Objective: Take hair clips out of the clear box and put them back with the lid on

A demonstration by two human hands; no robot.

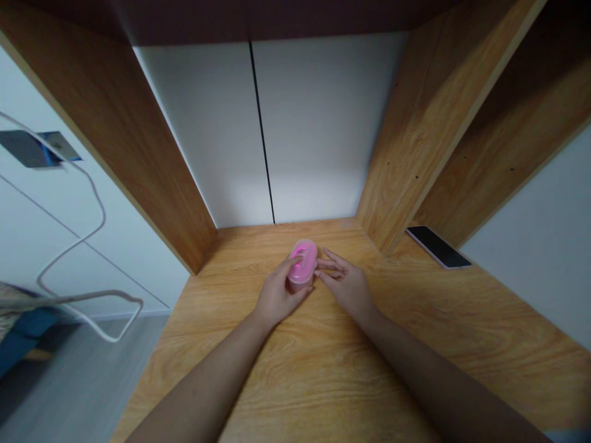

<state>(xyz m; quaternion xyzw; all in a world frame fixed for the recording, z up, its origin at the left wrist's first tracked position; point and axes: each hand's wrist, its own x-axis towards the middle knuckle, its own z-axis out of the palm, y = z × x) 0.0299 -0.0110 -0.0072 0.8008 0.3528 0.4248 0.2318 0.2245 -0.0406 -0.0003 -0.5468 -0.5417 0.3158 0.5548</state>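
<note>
A small pink oval container (305, 268) with a clear rim stands on the wooden desk (295, 369), near the middle of the view. My left hand (278, 295) is wrapped round its left and near side, the thumb or a finger lying over the pink lid. Just to the right of the container is my right hand (344, 283), its fingers apart and the fingertips close to the container's right edge. Whether those fingertips touch the rim cannot be made out.
A dark-screened phone (438, 247) lies at the right, beside an upright wooden panel (415, 154). Another wooden panel (120, 147) rises on the left. A white cable (99, 203) hangs at the far left, with a shelf overhead.
</note>
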